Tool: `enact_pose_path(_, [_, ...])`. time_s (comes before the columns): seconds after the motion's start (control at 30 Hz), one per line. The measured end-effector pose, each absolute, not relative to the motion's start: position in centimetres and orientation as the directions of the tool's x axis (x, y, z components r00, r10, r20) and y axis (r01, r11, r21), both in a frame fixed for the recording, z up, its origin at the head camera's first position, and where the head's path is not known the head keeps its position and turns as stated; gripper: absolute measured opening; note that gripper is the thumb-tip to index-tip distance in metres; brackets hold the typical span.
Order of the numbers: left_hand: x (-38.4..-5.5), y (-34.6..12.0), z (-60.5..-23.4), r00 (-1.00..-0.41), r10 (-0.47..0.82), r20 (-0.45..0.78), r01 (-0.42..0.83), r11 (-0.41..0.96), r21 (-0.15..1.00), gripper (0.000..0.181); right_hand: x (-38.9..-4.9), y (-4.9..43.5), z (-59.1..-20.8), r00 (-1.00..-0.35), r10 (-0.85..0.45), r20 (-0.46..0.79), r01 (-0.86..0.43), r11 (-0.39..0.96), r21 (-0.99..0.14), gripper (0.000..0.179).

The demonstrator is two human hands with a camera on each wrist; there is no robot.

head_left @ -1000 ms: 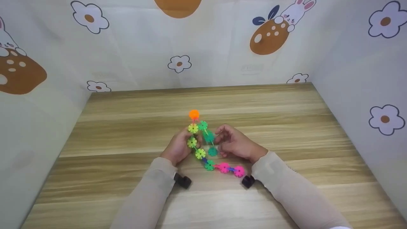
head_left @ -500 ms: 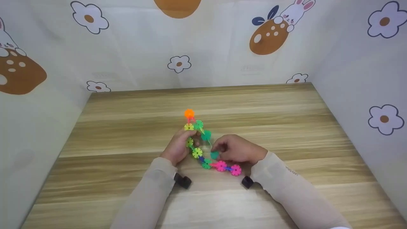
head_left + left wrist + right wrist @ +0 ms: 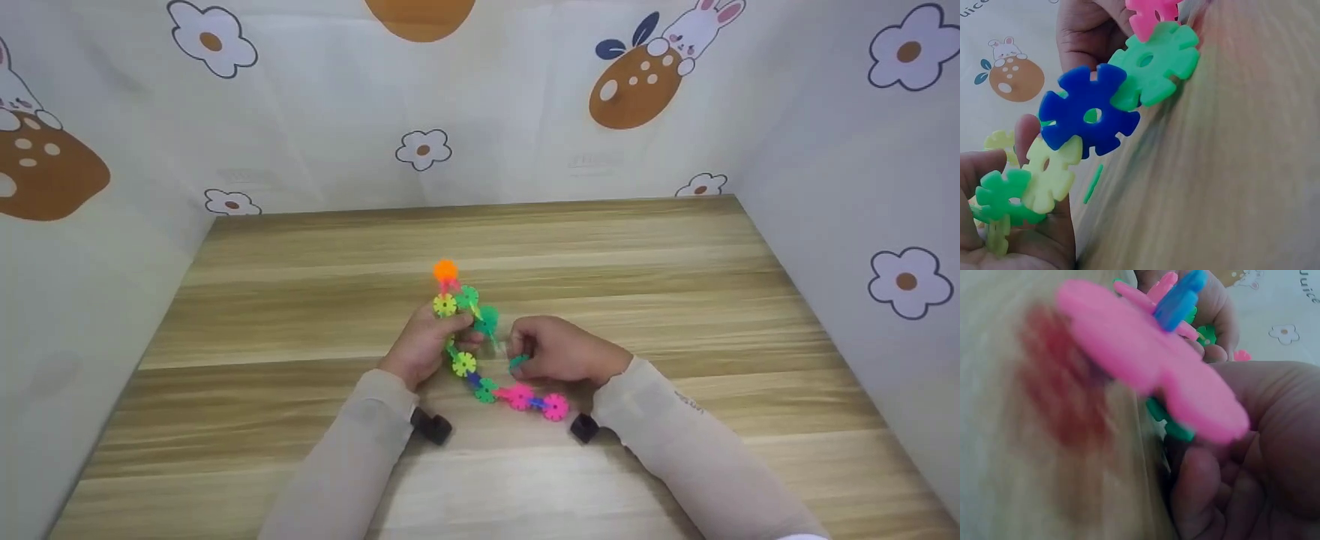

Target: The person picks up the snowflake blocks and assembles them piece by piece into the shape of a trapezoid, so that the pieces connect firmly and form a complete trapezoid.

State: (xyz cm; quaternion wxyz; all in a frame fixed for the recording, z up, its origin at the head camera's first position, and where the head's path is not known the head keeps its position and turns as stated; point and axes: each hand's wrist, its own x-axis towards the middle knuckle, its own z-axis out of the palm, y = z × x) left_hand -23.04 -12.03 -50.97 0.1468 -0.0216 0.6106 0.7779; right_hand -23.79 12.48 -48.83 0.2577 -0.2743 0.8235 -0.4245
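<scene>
A chain of toy snowflake discs bends across the middle of the table in the head view, from an orange disc (image 3: 445,271) at the far end to a pink disc (image 3: 555,407) near the right sleeve. My left hand (image 3: 426,343) grips it partway, thumb over a side branch that ends in a teal disc (image 3: 487,321). In the left wrist view a blue disc (image 3: 1064,126) and a green disc (image 3: 1182,59) slant up from that hand. My right hand (image 3: 566,349) pinches a separate green disc (image 3: 518,363), mostly hidden by its fingers, with a gap between it and the branch.
A wood-grain table (image 3: 300,247) lies under both hands. Pale printed cloth walls (image 3: 315,112) rise behind and at both sides. Small black wrist devices, one (image 3: 432,427) on the left and one (image 3: 585,427) on the right, stick out below the cuffs.
The right hand's fingers have closed on the green disc at the end of the side branch, and it has come away rightward. The left hand keeps its hold; the chain has shifted slightly left.
</scene>
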Motion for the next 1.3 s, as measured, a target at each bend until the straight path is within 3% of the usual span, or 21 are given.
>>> enact_pose_path(0.17, [-23.1, -11.9, -51.0, -0.958, 0.197, -0.21, -0.251, -0.208, 0.946, 0.041, -24.2, 12.5, -49.7, -0.75, -0.635, -0.183, -0.01, 0.288, -0.958, 0.017])
enact_pose_path(0.33, [-23.1, -11.8, -50.9, -0.962, 0.187, -0.198, -0.234, -0.194, 0.953, 0.039, -24.3, 12.3, -50.0, -0.769, -0.615, -0.172, 0.069, 0.189, -0.98, 0.015])
enact_pose_path(0.63, [-23.1, -11.7, -50.9, -0.97, 0.169, -0.176, -0.207, -0.188, 0.96, 0.038, -24.2, 12.1, -50.0, -0.767, -0.618, -0.171, 0.047, 0.211, -0.976, 0.01])
enact_pose_path(0.93, [-23.2, -11.8, -50.9, -0.971, 0.163, -0.177, -0.207, -0.188, 0.96, 0.038, -24.1, 11.9, -49.7, -0.779, -0.588, -0.219, 0.094, 0.236, -0.967, 0.018])
enact_pose_path(1.13, [-23.1, -11.8, -50.8, -0.966, 0.172, -0.192, -0.224, -0.188, 0.956, 0.035, -24.0, 11.8, -49.7, -0.788, -0.578, -0.213, 0.072, 0.257, -0.964, 0.008])
enact_pose_path(1.3, [-23.0, -11.8, -50.7, -0.962, 0.184, -0.202, -0.235, -0.178, 0.956, 0.03, -23.8, 11.7, -49.6, -0.779, -0.588, -0.218, 0.074, 0.259, -0.963, 0.009])
